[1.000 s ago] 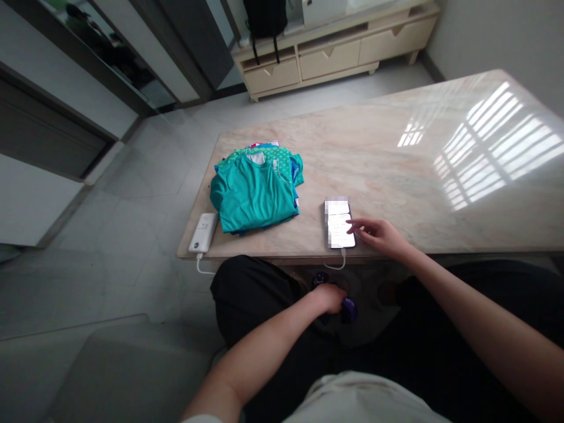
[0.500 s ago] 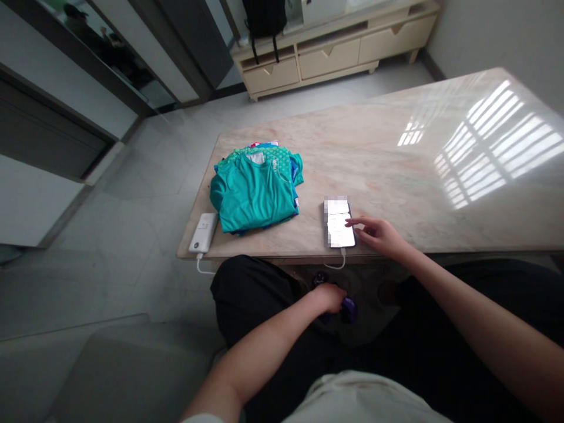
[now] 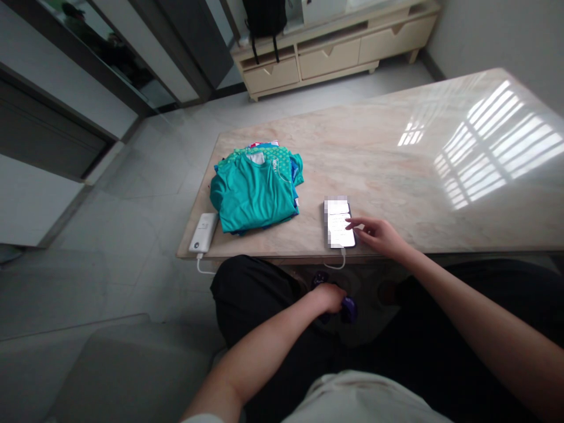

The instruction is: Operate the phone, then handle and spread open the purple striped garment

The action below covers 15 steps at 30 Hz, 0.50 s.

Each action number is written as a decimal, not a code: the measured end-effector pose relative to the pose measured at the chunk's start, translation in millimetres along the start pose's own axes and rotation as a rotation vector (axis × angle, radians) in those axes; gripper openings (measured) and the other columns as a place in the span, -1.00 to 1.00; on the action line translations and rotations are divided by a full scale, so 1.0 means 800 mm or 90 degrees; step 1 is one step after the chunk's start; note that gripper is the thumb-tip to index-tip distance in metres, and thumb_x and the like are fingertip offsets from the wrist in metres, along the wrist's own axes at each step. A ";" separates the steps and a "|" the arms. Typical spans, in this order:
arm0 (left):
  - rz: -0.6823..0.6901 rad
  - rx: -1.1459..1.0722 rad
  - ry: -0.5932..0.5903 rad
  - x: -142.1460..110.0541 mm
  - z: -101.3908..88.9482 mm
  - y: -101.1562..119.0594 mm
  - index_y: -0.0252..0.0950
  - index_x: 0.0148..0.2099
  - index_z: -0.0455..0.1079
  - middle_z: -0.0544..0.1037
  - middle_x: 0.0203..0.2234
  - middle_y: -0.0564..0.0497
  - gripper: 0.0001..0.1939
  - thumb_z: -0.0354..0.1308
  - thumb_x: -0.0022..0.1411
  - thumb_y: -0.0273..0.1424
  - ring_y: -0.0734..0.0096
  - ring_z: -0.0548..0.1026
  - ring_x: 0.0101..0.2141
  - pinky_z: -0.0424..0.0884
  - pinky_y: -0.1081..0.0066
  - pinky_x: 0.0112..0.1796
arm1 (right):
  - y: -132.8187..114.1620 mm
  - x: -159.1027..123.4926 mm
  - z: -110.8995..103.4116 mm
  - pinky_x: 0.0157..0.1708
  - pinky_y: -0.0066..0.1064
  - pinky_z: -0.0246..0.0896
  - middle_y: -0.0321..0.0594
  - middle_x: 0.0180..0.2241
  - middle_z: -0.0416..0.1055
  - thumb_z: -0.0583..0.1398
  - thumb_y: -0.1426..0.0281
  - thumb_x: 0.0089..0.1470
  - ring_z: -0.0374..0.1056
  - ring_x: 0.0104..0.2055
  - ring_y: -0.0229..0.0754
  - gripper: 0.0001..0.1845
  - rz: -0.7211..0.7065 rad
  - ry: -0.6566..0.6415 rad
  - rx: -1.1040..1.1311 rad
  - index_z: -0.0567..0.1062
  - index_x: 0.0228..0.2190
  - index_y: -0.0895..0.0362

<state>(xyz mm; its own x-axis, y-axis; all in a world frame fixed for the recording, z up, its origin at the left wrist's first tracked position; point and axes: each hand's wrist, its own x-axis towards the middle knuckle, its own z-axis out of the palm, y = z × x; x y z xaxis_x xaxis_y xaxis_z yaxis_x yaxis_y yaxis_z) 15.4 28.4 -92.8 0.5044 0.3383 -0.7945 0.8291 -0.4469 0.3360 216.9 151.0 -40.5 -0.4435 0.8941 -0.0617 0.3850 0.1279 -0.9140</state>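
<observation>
A smartphone with a lit white screen lies on the marble-topped table, a white cable in its lower end. My right hand reaches over its right edge, fingers apart and holding nothing, one fingertip at the screen. Below the table edge, between my knees, my left hand is closed on a dark purple object; its kind is unclear, and my fingers are mostly hidden. Left of the phone sits a pile of folded shirts, a teal one on top. Beside the pile lies a white power bank with a cable plugged in.
The table stretches away to the right, with window reflections on its polished top. Beyond it, a cream low cabinet carries a black backpack. A person shows at the upper left, in what looks like a mirror.
More text lines show on the phone screen now. Both hands stay almost where they were, and the shirts and power bank have not moved.
</observation>
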 end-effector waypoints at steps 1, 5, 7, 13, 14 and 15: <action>-0.002 -0.002 0.002 0.000 0.000 0.000 -0.28 0.21 0.49 0.63 0.08 -0.26 -0.58 0.22 0.32 -0.36 -0.04 0.62 0.04 0.54 0.20 -0.02 | 0.000 0.000 0.000 -0.44 -0.38 0.25 -0.15 -0.05 0.63 0.19 0.24 0.24 0.27 -0.49 -0.30 -0.53 0.000 0.003 0.000 0.56 0.13 0.07; 0.000 -0.026 0.013 -0.002 -0.003 -0.002 -0.28 0.20 0.49 0.62 0.08 -0.25 -0.57 0.23 0.31 -0.38 -0.05 0.62 0.04 0.54 0.21 -0.03 | -0.007 0.000 -0.002 -0.44 -0.38 0.26 -0.13 -0.06 0.63 0.18 0.21 0.25 0.30 -0.47 -0.28 -0.55 0.002 0.012 0.007 0.57 0.10 0.09; 0.011 -0.049 0.026 -0.007 -0.010 -0.002 -0.28 0.22 0.48 0.62 0.08 -0.24 -0.56 0.22 0.32 -0.36 -0.05 0.62 0.04 0.54 0.20 -0.02 | -0.017 -0.002 0.001 -0.43 -0.38 0.27 -0.11 -0.12 0.63 0.15 0.17 0.29 0.34 -0.46 -0.26 -0.56 0.001 -0.002 0.020 0.57 0.06 0.12; 0.105 -0.168 0.128 -0.078 -0.022 0.013 -0.13 0.31 0.39 0.58 0.16 -0.03 -0.47 0.25 0.36 -0.13 0.14 0.55 0.14 0.44 0.33 0.13 | -0.056 -0.037 0.040 -0.38 -0.39 0.37 -0.19 -0.41 0.60 0.19 0.20 0.27 0.48 -0.42 -0.17 -0.70 -0.063 -0.295 0.069 0.65 -0.21 0.13; 0.128 -0.214 0.183 -0.098 -0.018 0.018 -0.14 0.31 0.39 0.57 0.17 -0.03 -0.44 0.29 0.33 -0.13 0.15 0.53 0.16 0.42 0.34 0.16 | -0.060 -0.045 0.049 -0.31 -0.37 0.40 -0.17 -0.36 0.61 0.24 0.20 0.24 0.52 -0.36 -0.14 -0.71 -0.083 -0.334 0.068 0.66 -0.22 0.13; 0.134 -0.258 0.256 -0.118 -0.014 0.024 -0.16 0.31 0.38 0.54 0.19 -0.05 -0.41 0.33 0.30 -0.14 0.15 0.51 0.17 0.40 0.32 0.19 | -0.063 -0.053 0.056 -0.20 -0.33 0.43 -0.13 -0.27 0.63 0.27 0.18 0.22 0.54 -0.26 -0.10 -0.69 -0.099 -0.362 0.069 0.68 -0.18 0.13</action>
<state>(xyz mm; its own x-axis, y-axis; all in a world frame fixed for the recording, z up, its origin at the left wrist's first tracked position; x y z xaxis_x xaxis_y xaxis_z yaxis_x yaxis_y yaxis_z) -13.5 -3.0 -5.8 0.6539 0.5986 -0.4627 0.6874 -0.2146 0.6939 180.1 87.2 -10.1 -0.8630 0.4949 -0.1012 0.2091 0.1677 -0.9634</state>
